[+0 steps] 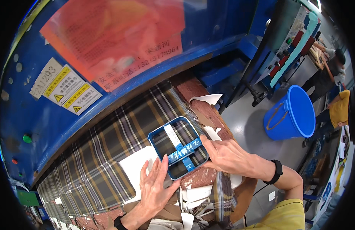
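Note:
A blue metal cutting die [184, 150], a rounded frame with crossbars, lies on plaid fabric [131, 119]. My right hand [231, 156] grips its right edge between thumb and fingers. At the die's lower left, my left hand [156, 188] is open with fingers spread; its index fingertip is at the frame's edge and its palm holds nothing. Beside that hand, a white area [137, 168] shows where the plaid cloth stops. Under the fabric is a worn reddish-brown board [200, 107].
The blue machine body [120, 73], with an orange-red notice and warning labels, rises behind the fabric. White and plaid scraps [196, 195] lie near me. A blue bucket [288, 113] stands on the floor at right; two people are beyond it.

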Motion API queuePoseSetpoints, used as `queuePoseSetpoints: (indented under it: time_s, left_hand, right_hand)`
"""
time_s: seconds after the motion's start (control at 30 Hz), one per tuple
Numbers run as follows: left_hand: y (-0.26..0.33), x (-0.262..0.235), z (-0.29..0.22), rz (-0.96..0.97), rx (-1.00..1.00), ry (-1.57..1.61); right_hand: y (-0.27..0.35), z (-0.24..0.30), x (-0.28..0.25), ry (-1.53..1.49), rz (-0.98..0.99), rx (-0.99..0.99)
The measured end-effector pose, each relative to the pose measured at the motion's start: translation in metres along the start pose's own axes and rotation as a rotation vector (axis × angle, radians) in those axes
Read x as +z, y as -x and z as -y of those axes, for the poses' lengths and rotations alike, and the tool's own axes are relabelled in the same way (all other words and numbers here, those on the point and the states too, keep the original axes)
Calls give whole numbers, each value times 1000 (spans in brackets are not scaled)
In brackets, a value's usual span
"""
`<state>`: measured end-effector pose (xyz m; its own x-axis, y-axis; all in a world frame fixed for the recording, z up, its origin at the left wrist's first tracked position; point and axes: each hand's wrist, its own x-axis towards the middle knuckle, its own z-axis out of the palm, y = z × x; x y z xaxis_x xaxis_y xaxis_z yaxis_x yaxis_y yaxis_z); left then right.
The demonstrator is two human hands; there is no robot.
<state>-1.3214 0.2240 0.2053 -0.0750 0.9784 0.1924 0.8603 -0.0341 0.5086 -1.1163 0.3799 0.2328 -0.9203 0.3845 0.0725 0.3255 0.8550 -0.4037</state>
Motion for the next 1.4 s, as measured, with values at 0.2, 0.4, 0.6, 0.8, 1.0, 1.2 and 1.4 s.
queuePoseSetpoints:
  time_s: [0.2,0.4,0.6,0.8,1.0,1.2,1.4]
  left_hand:
    - [0,-1,3,39,-6,28]
    - [-4,-8,7,119,12,72]
    - [-7,-15,3,157,-24,82]
    - [-5,-16,7,176,-14,107]
    - [-5,-15,7,175,-16,105]
    - [-7,-15,6,170,-16,91]
    - [-6,-14,4,167,-9,67]
  right_hand:
    - [-1,-8,2,-97,2,-3]
    - [-1,-13,3,-141,-8,-11]
    - [-2,-18,9,-156,-40,4]
    - [-3,-18,12,-124,-64,7]
    - [-1,-19,13,-139,-66,11]
    - [-3,-18,12,-185,-48,24]
    - [1,-19,15,-183,-72,3]
